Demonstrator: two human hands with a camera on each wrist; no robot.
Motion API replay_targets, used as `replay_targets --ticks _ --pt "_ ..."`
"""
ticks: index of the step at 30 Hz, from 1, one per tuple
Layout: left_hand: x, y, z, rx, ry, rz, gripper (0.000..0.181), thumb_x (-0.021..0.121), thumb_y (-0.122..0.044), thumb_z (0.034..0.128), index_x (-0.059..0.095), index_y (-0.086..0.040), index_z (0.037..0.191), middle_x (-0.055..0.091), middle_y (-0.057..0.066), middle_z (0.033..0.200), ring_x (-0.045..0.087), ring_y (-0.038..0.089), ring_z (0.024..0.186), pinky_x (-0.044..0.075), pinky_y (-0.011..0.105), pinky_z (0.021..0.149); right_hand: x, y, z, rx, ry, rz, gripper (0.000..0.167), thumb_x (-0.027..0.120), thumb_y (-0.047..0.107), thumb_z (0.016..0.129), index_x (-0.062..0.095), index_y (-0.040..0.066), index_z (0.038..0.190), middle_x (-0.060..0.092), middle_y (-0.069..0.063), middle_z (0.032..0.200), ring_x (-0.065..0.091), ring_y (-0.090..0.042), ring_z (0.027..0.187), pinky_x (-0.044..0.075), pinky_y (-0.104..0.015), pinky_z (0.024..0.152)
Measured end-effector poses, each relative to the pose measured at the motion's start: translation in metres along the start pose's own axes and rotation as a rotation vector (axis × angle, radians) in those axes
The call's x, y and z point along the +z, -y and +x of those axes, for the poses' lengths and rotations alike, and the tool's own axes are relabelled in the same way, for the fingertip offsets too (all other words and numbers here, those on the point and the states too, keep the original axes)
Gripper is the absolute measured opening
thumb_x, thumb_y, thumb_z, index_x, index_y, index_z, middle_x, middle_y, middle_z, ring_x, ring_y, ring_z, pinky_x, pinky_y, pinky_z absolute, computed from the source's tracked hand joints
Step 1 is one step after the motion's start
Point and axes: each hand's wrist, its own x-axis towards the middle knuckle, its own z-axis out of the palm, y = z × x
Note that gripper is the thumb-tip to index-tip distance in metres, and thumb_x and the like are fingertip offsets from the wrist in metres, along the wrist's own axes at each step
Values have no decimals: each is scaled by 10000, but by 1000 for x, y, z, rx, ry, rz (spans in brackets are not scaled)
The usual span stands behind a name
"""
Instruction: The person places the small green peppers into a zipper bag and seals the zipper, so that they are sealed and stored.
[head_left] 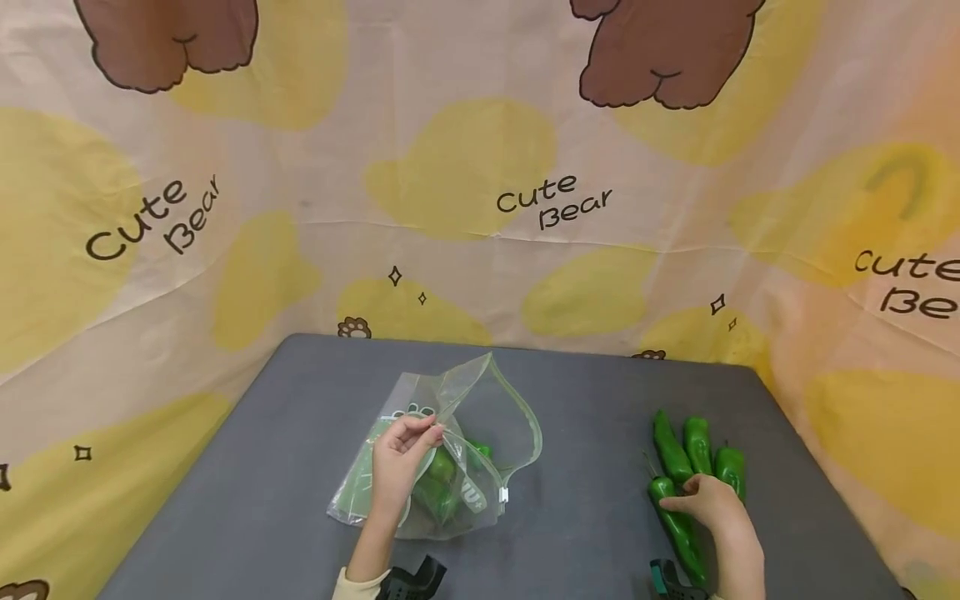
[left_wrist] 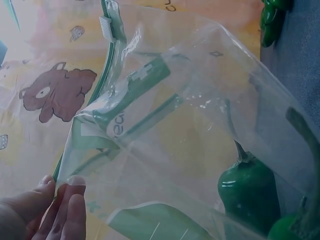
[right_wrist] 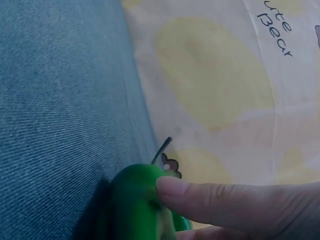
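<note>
A clear zip bag [head_left: 487, 408] with a green edge and a white slider stands partly open on the left of the table. My left hand [head_left: 401, 467] pinches its rim between thumb and fingers, as the left wrist view also shows. Green peppers [left_wrist: 250, 195] lie inside. On the right, my right hand [head_left: 720, 517] is at the upper part of a long green pepper [head_left: 678, 533], thumb on its side. In the right wrist view the thumb [right_wrist: 200, 197] touches a pepper [right_wrist: 135, 195]; the fingertips are mostly hidden.
Several more green peppers [head_left: 697, 446] lie just beyond the right hand. The grey table [head_left: 585, 467] has a patterned cloth [head_left: 450, 183] hanging behind it and at both sides. Dark wrist mounts show at the bottom edge.
</note>
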Motion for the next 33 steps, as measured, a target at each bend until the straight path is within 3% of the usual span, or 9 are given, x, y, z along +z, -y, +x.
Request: replay_targets --ticks 1,5,9,19,23,27,30,32,33 --pt "3 -6 0 -10 -4 -18 127 595 98 807 587 89 933 609 208 901 630 220 736 538 274 651 1 -2 1 7 5 11 636 742 436 677 529 -118 905 543 -198 822 525 -327 731 467 -398 613" --pt "-10 19 -8 -42 -34 32 134 601 83 809 594 73 943 612 216 910 628 255 731 539 318 656 6 -5 0 18 3 57 481 763 369 665 387 71 624 318 1 567 289 -134 502 326 -275 495" --pt "-26 48 -14 -84 -95 55 159 616 70 803 589 80 959 599 251 918 622 295 731 536 354 666 7 -4 -1 -1 -6 69 523 765 357 661 294 151 557 204 52 517 155 -89 478 262 -246 460" --pt "-35 52 -12 -102 -128 51 171 649 29 790 595 65 948 599 257 912 607 363 740 527 403 673 6 6 -5 -2 -119 22 461 713 312 699 319 157 517 241 53 492 239 -93 436 284 -245 430" --pt "-34 53 -13 -106 -148 62 173 654 28 786 596 66 944 602 255 905 609 355 724 528 402 668 5 8 -6 -26 -152 62 417 707 331 727 450 3 698 452 -68 648 430 -188 565 399 -317 504" --pt "-33 51 -14 -66 -133 60 169 637 58 790 597 67 953 609 244 895 619 323 712 532 385 655 5 7 -6 -49 -167 96 509 729 321 731 400 -31 895 463 -164 850 456 -275 739 391 -361 567" --pt "-23 35 -12 -4 -78 38 159 616 81 798 598 65 955 617 218 892 629 271 713 538 342 644 5 8 -4 -56 -180 104 571 744 321 719 425 -72 983 465 -235 905 468 -341 794 418 -405 601" --pt "-9 11 -8 -9 -66 40 143 601 106 797 588 92 940 614 223 882 631 250 717 540 322 642 4 10 -3 -61 -194 91 664 740 340 719 440 -114 1100 472 -321 1008 475 -417 881 448 -475 668" --pt "-7 8 -7 8 -55 44 139 600 98 801 598 70 938 622 201 885 633 230 719 541 307 639 3 10 -3 -61 -199 84 720 736 357 719 429 -133 1149 462 -349 1057 467 -448 923 448 -506 702"
